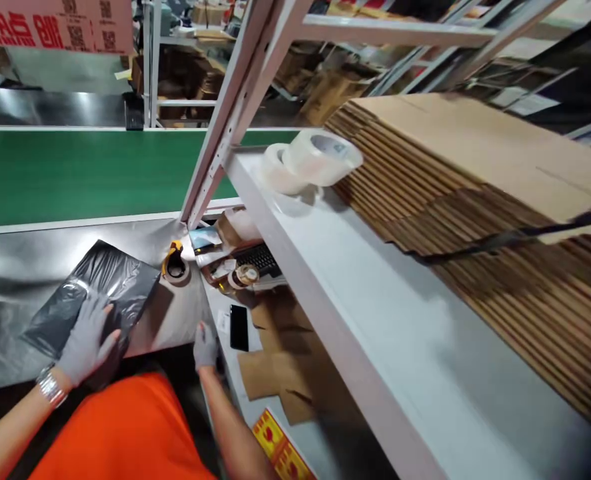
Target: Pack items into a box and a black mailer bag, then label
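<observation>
The gloved left hand (86,340) lies spread flat on a black poly bag (93,297) on the steel table (20,257). The right hand (205,347), fingers loosely curled and holding nothing, sits at the table edge; at its three o'clock lies a phone (239,327), at eleven o'clock a tape dispenser (174,263).

A packing place in a warehouse, long green moving belt (75,173), stacks of flat cardboard boxes (475,200), tape rolls (310,160), metal shelves (375,293)

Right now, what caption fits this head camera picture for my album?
Gloved left hand presses a black plastic bag on the steel table; right hand rests beside a phone.
</observation>
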Available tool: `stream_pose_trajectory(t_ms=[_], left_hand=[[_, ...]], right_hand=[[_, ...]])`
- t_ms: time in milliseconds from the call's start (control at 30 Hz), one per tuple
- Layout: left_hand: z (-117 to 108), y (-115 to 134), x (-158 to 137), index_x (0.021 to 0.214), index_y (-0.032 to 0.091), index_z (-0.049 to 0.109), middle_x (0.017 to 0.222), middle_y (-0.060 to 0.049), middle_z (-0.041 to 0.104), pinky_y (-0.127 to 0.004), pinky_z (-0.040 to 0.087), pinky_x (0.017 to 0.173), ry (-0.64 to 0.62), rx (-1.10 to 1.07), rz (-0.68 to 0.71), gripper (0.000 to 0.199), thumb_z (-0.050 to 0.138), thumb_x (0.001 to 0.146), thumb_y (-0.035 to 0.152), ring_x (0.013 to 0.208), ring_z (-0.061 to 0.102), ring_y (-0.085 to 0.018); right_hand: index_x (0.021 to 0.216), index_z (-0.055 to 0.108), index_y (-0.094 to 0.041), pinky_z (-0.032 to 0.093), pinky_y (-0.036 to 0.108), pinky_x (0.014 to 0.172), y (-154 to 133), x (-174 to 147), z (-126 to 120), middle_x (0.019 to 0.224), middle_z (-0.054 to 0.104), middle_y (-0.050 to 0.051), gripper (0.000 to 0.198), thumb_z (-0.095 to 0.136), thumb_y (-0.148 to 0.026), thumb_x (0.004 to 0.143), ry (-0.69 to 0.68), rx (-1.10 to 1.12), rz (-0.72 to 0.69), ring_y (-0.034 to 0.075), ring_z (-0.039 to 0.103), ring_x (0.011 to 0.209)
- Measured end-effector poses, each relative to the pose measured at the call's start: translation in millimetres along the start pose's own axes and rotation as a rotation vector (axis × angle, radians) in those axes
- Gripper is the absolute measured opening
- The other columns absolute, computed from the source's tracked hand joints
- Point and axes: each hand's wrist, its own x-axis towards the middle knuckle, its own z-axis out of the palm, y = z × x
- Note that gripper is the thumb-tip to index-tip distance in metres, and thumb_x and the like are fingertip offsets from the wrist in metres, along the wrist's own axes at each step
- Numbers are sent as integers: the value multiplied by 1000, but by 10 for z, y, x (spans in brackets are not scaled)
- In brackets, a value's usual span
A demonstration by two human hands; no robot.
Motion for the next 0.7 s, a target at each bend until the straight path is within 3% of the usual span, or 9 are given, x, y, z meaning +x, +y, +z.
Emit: stream_pose_trajectory(t_ms=[67,133,233,400,600,700], left_hand=[[-63,-226,-62,159,8,61,174,-28,51,-74,31,136,86,73,-7,63,51,110,46,170,34,-49],[-44,-389,-149,157,3,63,171,-33,53,-80,32,132,103,155,-28,68,49,109,48,166,37,-55],[69,-505,-258,155,1,66,168,-36,55,-81,32,129,71,225,-50,74,49,107,54,161,44,-58],[129,-505,-292,157,6,68,171,-30,55,-75,33,132,70,220,-64,72,49,107,54,161,47,-54],[98,-488,-305,154,9,70,170,-27,58,-73,35,133,79,257,-78,67,46,109,52,160,50,-51],[110,-488,-317,153,9,70,169,-26,59,-72,35,134,85,243,-92,66,47,109,52,162,48,-50]], right_hand=[[151,70,-13,53,51,117,141,270,-402,156,67,26,64,31,-39,105,124,-258,50,37,65,143],[152,70,-10,53,54,113,231,455,-638,154,64,31,64,36,-27,102,142,-387,65,41,66,138],[150,74,-13,54,50,108,325,574,-725,145,67,29,60,53,-21,95,98,-587,-10,42,66,133],[145,77,-14,54,47,97,455,629,-701,137,69,27,61,70,-21,85,35,-925,-166,40,66,125],[103,88,-25,52,46,96,581,670,-806,141,78,14,26,67,-25,89,36,-823,-252,36,67,124],[103,88,-22,56,44,95,631,711,-881,139,80,15,38,52,-32,99,127,-688,-188,35,71,119]])
